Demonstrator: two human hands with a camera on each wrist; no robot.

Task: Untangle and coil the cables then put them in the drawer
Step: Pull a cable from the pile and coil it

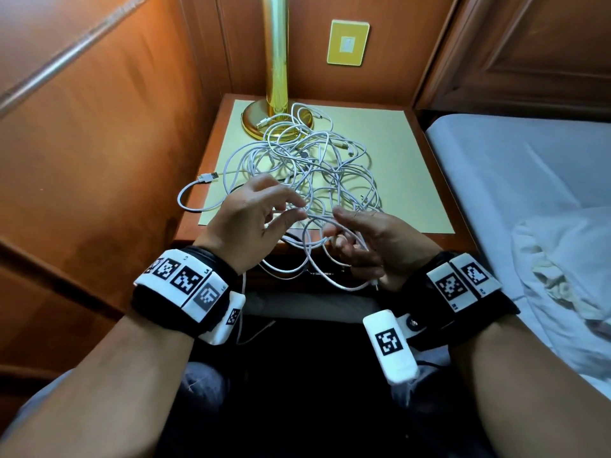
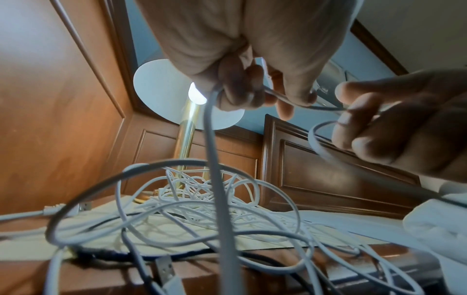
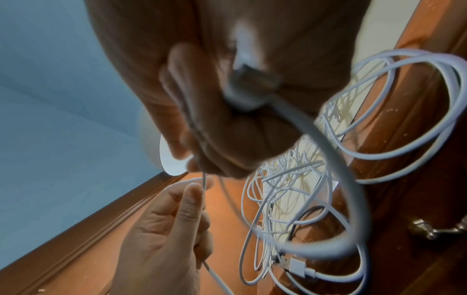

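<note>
Several thin white charging cables (image 1: 307, 166) lie in one tangled heap on the wooden bedside counter (image 1: 439, 180) beside a brass lamp base (image 1: 254, 122), with some loops hanging over its front edge. Both hands hover palms inward above that edge: the left hand (image 1: 251, 219) pinches one strand between thumb and fingertips, other fingers loosely spread, while the right hand (image 1: 370, 249) curls around a loop. Only the right wrist view shows a metal drawer knob (image 3: 427, 229) and a plug against the right palm.
</note>
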